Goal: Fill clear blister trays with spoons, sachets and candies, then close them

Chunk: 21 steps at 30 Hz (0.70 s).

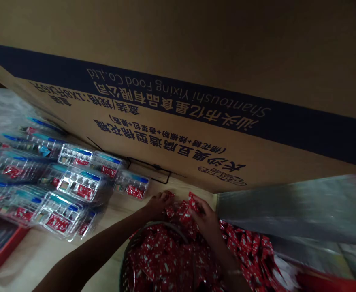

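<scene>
My right hand (207, 219) pinches a small red packet (193, 202) with white marks between thumb and fingers. To its left, my left hand (158, 206) has its fingers curled at another red packet (169, 194) by the fingertips; the grip is partly hidden. Loose red packets (182, 211) lie between the two hands. Just below them stands a round dark basket (123, 263) heaped with red packets (162, 259), its near side cut off by the frame. More red packets (250, 247) spread to the right, partly behind my right forearm.
A large cardboard carton (165, 162) with upside-down print walls off the far side. Stacks of clear plastic boxes (80, 184) holding red packets stand on the pale table (111, 221) at left. A red crate (9, 251) sits lower left, clear plastic bags (271, 202) at right.
</scene>
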Each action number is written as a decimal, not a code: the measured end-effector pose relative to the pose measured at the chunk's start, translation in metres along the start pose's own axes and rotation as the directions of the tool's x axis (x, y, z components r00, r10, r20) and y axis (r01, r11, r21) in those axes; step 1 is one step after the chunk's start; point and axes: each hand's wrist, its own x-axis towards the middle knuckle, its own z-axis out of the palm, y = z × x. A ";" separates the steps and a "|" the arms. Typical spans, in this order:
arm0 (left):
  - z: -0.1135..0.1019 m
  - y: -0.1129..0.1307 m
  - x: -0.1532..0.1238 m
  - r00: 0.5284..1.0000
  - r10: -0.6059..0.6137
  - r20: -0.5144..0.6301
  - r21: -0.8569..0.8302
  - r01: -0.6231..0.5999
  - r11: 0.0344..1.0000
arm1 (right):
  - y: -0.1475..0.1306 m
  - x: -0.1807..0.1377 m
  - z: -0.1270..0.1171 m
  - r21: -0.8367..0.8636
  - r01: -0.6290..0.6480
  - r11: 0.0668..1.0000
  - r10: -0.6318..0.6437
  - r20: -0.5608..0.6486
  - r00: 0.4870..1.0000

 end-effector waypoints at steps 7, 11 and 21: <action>0.004 -0.004 -0.003 0.996 0.012 -0.091 -0.165 -0.027 0.986 | -0.015 -0.092 0.060 -0.408 0.368 0.835 -0.316 0.192 0.929; -0.019 0.001 -0.013 0.989 -0.025 -0.146 -0.202 -0.005 0.979 | -0.019 -0.089 0.057 -0.438 0.372 0.818 -0.278 0.266 0.923; -0.039 0.060 -0.135 0.909 0.052 -0.414 -0.272 -0.178 0.946 | -0.030 -0.150 0.048 -0.296 0.355 0.887 -0.295 0.229 0.928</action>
